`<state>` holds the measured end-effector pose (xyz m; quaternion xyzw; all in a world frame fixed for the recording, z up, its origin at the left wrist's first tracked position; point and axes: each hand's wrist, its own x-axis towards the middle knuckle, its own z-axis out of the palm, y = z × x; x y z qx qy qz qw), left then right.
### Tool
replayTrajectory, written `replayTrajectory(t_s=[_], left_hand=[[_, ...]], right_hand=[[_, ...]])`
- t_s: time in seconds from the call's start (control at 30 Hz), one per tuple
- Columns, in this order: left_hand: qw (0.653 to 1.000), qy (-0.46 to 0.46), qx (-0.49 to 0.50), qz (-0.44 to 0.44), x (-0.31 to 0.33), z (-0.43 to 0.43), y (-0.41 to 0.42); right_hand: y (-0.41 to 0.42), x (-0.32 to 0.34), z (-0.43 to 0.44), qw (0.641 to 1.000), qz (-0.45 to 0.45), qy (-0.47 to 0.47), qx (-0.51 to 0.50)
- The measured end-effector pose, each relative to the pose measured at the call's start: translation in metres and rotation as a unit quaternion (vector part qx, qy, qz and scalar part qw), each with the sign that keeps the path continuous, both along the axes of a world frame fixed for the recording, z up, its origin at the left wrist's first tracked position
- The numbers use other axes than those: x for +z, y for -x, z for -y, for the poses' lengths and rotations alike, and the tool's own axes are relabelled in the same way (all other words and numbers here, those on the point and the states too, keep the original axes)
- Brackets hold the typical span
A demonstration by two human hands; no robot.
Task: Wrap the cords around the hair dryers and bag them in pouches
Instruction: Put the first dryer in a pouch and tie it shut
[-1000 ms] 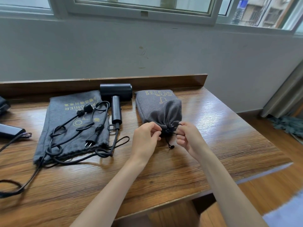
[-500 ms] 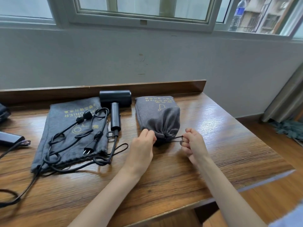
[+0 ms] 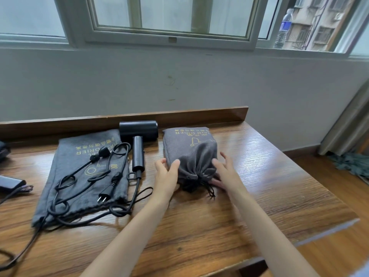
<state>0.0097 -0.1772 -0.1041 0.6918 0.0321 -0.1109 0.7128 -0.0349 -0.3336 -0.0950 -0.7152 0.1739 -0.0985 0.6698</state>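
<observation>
A filled grey drawstring pouch [image 3: 191, 148] lies on the wooden table [image 3: 259, 176], its mouth cinched toward me and its black drawstring [image 3: 209, 189] trailing loose. My left hand [image 3: 165, 176] cups the pouch's left side with the thumb on the fabric. My right hand [image 3: 225, 172] lies against its right side, fingers spread and straight. Left of the pouch, a black hair dryer [image 3: 138, 130] lies bare. Its cord [image 3: 119, 150] and plug [image 3: 102, 197] sprawl unwrapped over a flat empty grey pouch [image 3: 79, 156].
Another black dryer [image 3: 10, 183] and its cord [image 3: 20, 254] show at the left edge. A raised wooden ledge [image 3: 179, 116] runs along the table's back by the wall. The table's right edge [image 3: 319, 196] drops to the floor. A bottle [image 3: 283, 27] stands on the windowsill.
Both hands let go of the drawstring, which they were pulling tight, and moved up to the sides of the filled pouch. The camera tilted upward.
</observation>
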Motion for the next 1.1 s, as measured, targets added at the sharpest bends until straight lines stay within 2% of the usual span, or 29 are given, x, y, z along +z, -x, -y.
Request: replayTrajectory(t_s=[0.07, 0.13, 0.27, 0.37, 0.5, 0.7, 0.83, 0.93, 1.1], left_hand=[[0.999, 0.035, -0.018, -0.024, 0.009, 0.008, -0.006], [0.999, 0.029, -0.041, -0.015, 0.014, 0.014, -0.011], [0.998, 0.008, -0.056, 0.023, 0.012, 0.034, -0.018], [0.997, 0.012, -0.064, 0.050, 0.015, 0.059, -0.025], [0.994, 0.004, -0.093, 0.066, 0.011, 0.095, -0.040], [0.989, -0.027, -0.125, 0.080, 0.006, 0.143, -0.063], [0.982, -0.046, -0.148, 0.103, -0.001, 0.172, -0.078], [0.981, -0.046, -0.159, 0.098, -0.006, 0.185, -0.088], [0.974, -0.104, -0.174, 0.100, 0.011, 0.185, -0.100]], right_hand=[[-0.011, -0.002, -0.008, 0.999, -0.003, 0.040, 0.032], [-0.015, -0.005, -0.010, 0.996, -0.001, 0.089, 0.005], [-0.015, -0.007, 0.004, 0.994, 0.029, 0.083, -0.057], [-0.018, -0.006, 0.025, 0.985, 0.075, 0.105, -0.111], [-0.030, 0.002, 0.061, 0.974, 0.091, 0.139, -0.151], [-0.050, 0.010, 0.109, 0.975, 0.061, 0.134, -0.167], [-0.065, 0.010, 0.140, 0.978, 0.049, 0.036, -0.200], [-0.072, 0.009, 0.152, 0.980, 0.035, 0.057, -0.188], [-0.081, 0.005, 0.156, 0.975, 0.053, 0.103, -0.190]])
